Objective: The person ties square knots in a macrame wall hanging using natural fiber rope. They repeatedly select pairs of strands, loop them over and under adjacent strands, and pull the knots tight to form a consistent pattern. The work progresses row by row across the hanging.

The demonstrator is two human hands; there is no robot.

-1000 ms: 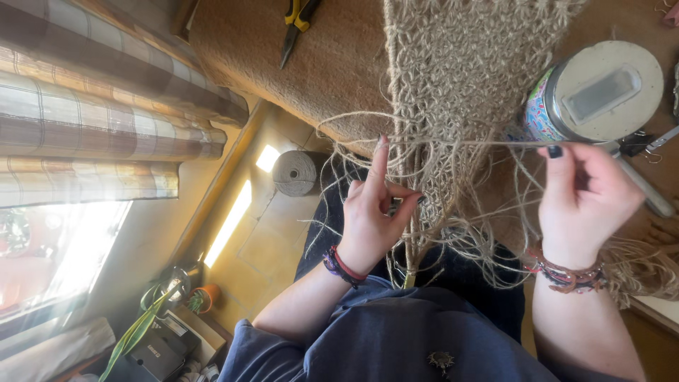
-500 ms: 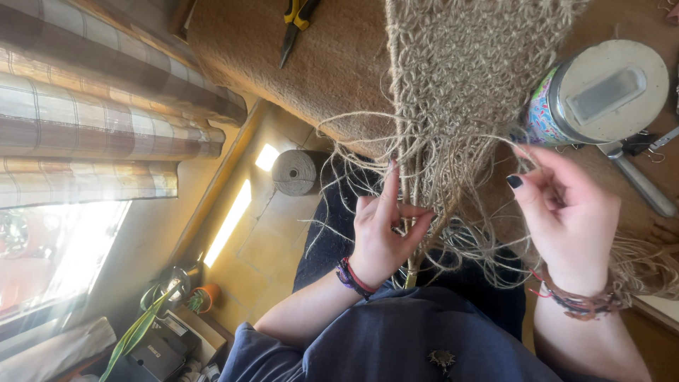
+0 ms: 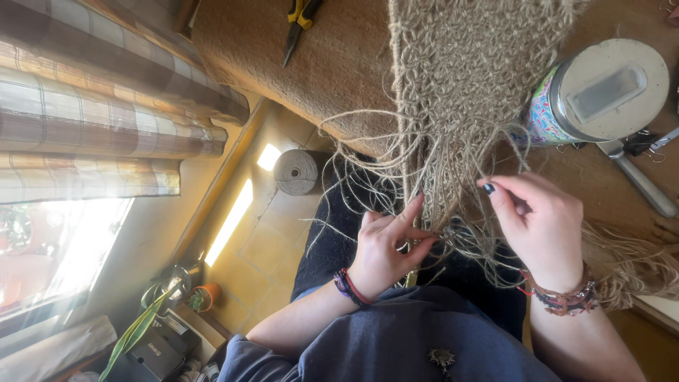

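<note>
Partly finished: knotted jute net (image 3: 467,78), coarse and open-meshed, draped over the brown-covered table edge (image 3: 339,64); the loose fringe (image 3: 396,155) below remains unknotted. Left hand (image 3: 385,247) pinches strands between thumb and fingers; right hand (image 3: 541,226), fingers curled, grips further strands. Round-lidded tin (image 3: 601,92) beside the net.

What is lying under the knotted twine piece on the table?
Under the knotted twine piece lies a brown mat on the table. Anything directly beneath the weave stays hidden. Its loose strands hang over the edge toward both hands.
</note>
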